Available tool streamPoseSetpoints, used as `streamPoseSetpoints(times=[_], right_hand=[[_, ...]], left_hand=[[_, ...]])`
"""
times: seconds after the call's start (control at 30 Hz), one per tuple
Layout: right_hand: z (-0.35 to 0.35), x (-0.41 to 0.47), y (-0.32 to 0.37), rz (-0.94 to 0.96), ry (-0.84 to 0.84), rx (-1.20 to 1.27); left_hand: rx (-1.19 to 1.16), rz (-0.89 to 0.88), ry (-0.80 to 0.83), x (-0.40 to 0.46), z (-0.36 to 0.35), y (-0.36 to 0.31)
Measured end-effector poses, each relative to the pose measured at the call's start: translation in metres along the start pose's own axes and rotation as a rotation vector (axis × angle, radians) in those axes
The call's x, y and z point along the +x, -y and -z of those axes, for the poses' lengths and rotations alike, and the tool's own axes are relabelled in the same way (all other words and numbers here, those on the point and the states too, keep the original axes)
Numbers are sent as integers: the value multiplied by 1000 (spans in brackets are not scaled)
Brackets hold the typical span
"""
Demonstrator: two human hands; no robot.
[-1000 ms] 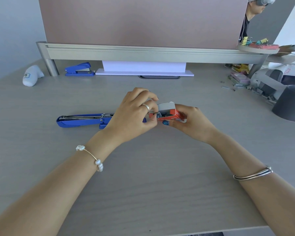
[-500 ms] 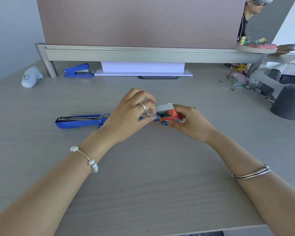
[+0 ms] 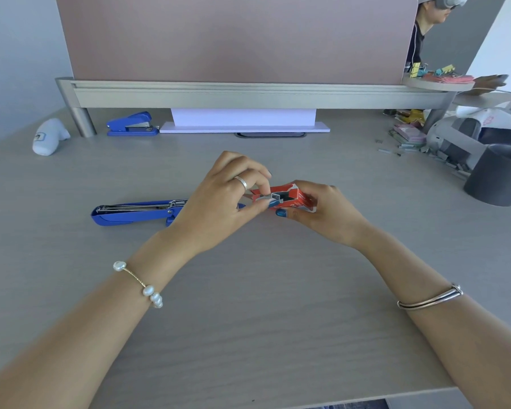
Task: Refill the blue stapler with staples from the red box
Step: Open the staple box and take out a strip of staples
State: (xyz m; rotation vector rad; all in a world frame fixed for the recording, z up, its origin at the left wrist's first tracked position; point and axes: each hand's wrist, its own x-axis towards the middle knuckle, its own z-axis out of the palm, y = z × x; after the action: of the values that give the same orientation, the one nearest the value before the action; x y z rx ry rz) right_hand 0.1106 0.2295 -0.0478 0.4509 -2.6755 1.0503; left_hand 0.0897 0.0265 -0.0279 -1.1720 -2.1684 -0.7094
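Observation:
The blue stapler lies opened out flat on the desk, left of my hands, its metal staple channel facing up. My right hand holds the small red staple box just above the desk at the middle. My left hand pinches a grey strip of staples at the box's open left end with thumb and fingers. The stapler's right end is hidden behind my left hand.
A second blue stapler sits at the back left beside a white device. White paper lies under the divider rail. Loose staples, a headset and a dark grey cup crowd the right side.
The box's white flap, raised before, is now down or hidden. My left fingers have closed on a staple strip at the box opening. Both hands stay at the desk's middle.

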Motion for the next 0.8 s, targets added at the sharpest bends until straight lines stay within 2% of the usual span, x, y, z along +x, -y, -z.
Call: streamPoseSetpoints(times=[0.17, 0.37, 0.67, 0.8], right_hand=[[4, 0, -4, -37, -95, -13], [8, 2, -9, -106, -213, -58], [9, 2, -9, -149, -217, -80], [9, 2, -8, -151, -215, -95]], left_hand=[[13, -38, -21, 0, 0, -4], [175, -126, 162, -13, -19, 13], [-114, 217, 340, -19, -19, 17], [-178, 291, 377, -18, -16, 16]])
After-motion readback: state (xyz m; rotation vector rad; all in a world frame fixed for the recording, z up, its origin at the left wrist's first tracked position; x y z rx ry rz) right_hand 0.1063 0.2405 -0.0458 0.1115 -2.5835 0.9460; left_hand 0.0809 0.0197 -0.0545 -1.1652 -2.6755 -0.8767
